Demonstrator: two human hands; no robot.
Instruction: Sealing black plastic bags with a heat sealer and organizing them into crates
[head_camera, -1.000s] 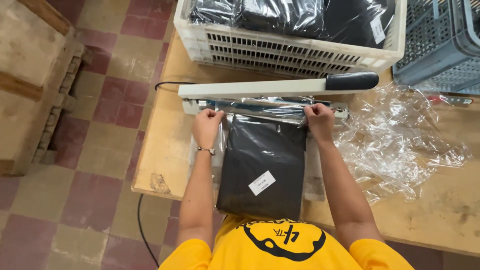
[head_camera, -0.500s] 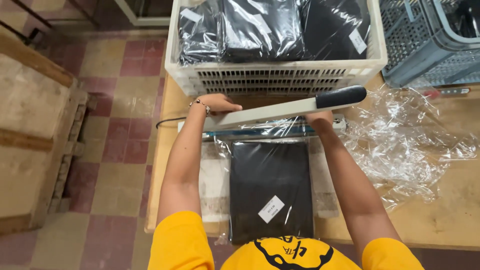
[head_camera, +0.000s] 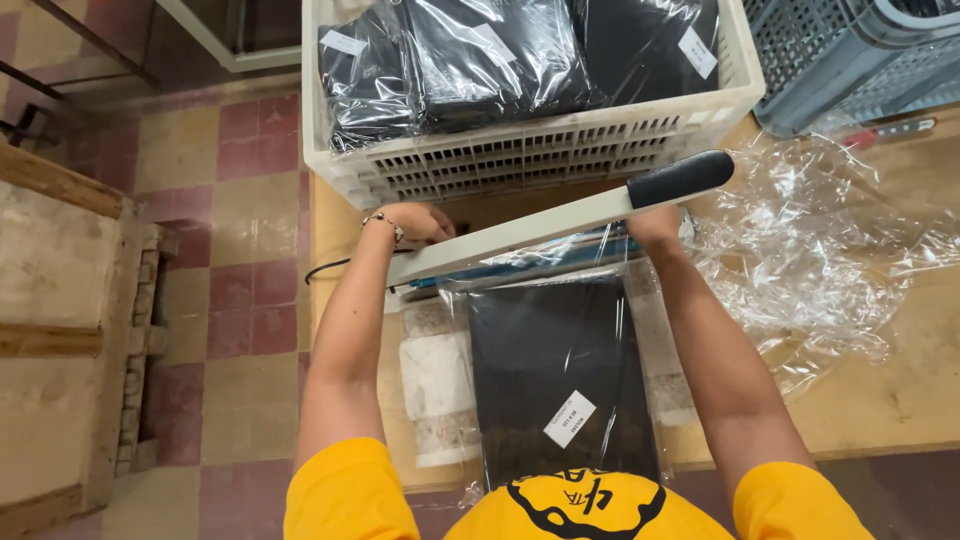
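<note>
A black folded garment in a clear bag (head_camera: 560, 370) lies on the table in front of me, with a white label near its close end. Its open end lies under the long white arm of a heat sealer (head_camera: 530, 232) that has a black handle (head_camera: 680, 178). My left hand (head_camera: 420, 222) grips the arm's left end, near the hinge. My right hand (head_camera: 655, 228) is partly hidden under the handle end and pinches the bag's top right corner.
A white slotted crate (head_camera: 540, 150) of bagged black garments stands just behind the sealer. A grey-blue crate (head_camera: 860, 50) sits at the back right. Loose clear bags (head_camera: 820, 260) are piled on the right. A black cord (head_camera: 330, 268) runs off the table's left edge over the tiled floor.
My left hand has left the bag's top edge and moved up onto the sealer arm's left end. My right hand stays at the bag's right corner.
</note>
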